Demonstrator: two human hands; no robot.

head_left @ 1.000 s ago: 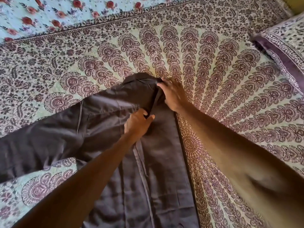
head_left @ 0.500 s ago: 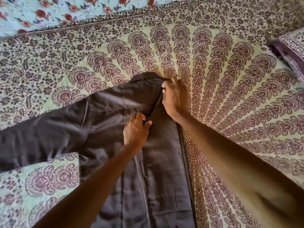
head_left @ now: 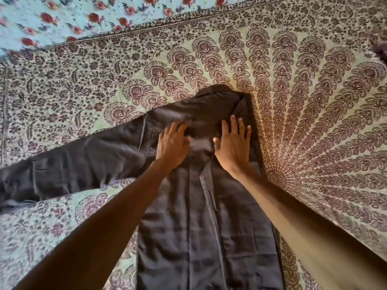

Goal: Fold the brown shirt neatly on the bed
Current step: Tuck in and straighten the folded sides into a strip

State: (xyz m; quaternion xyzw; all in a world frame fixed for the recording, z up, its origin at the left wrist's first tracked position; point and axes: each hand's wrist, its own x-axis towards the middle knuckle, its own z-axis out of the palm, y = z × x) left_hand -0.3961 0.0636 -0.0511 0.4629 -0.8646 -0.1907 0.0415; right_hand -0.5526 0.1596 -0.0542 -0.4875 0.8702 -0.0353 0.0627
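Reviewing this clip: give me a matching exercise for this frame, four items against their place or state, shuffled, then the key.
Items:
1. left hand
2. right hand
3. shirt sleeve
4. collar

States:
A. stretched out toward the left edge of the view
B. flat on the shirt's right, folded-in side, fingers spread
C. at the far end of the brown shirt, beyond both hands
D. pressing the chest nearer the sleeve seam

Pairs: 1-D, 2-B, 3-A, 4-C

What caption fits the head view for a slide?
Both hands, left and right, press flat on a brown shirt on a patterned bedspread, one sleeve spread left.
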